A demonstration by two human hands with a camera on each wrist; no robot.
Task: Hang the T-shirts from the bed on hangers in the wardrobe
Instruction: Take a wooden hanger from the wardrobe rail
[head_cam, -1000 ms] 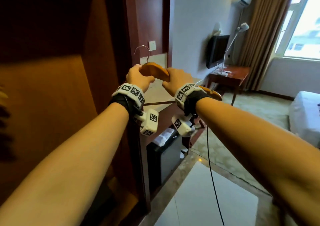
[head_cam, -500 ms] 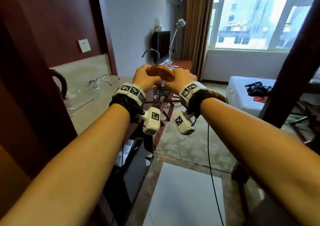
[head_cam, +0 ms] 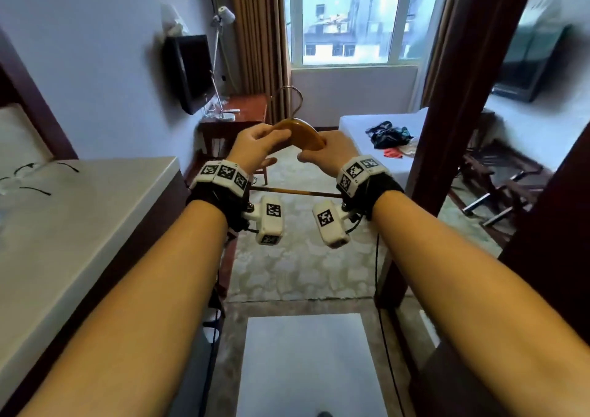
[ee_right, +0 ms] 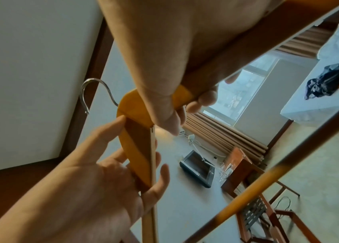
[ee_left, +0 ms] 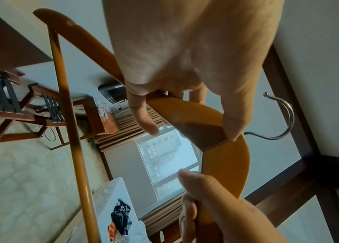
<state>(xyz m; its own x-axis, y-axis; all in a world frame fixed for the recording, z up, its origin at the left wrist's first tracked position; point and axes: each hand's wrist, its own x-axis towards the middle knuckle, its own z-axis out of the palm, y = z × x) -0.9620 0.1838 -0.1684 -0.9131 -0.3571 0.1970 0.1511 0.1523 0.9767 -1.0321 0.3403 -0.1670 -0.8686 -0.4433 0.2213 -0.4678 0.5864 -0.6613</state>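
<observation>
Now both hands' fingers (head_cam: 281, 134) clamped on curved glossy wooden hanger (head_cam: 303, 132), steel hook (head_cam: 292, 97).

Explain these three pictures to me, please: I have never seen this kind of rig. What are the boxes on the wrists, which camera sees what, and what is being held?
No machine here: a person works with bare hands. The checkered wristbands and small white boxes below them are worn trackers and wrist cameras.

The large picture comes from a camera on the head, looking down the arms. The other two come from the wrists, looking along each hand, so the room appears tilted.

The left hand and the right hand each have a grip on one wooden hanger, near its middle; its metal hook points up.

Ahead stands the bed with a heap of clothes on it. A pale counter lies at the left.
</observation>
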